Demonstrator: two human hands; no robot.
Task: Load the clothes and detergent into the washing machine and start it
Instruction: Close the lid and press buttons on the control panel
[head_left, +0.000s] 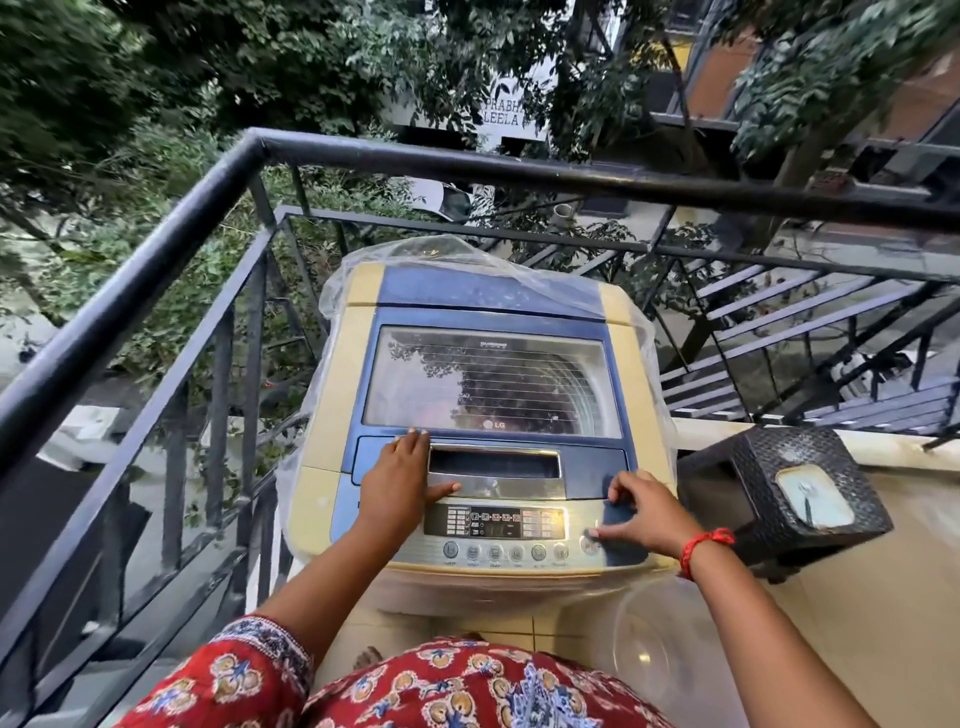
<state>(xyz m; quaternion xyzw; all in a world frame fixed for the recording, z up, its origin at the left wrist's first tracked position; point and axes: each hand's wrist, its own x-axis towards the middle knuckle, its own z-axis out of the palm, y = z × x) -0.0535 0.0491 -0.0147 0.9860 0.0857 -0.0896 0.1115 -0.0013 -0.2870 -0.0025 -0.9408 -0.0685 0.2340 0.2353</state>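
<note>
A cream and blue top-loading washing machine (483, 291) stands in front of me, its glass lid (491, 382) closed and clear plastic sheeting draped over its back and sides. My left hand (402, 478) rests flat, fingers straight, on the blue panel beside the lid handle recess (493, 464). My right hand (641, 512) hovers over the right end of the control panel (493, 524); its thumb presses a round button (589, 545) there and the other fingers are loosely curled. No clothes or detergent show outside the machine.
A black metal railing (218, 187) encloses the balcony on the left and behind the machine. A dark woven stool (810, 467) holding a small pale object stands to the right. A clear plastic tub (670, 644) sits on the tiled floor at the lower right.
</note>
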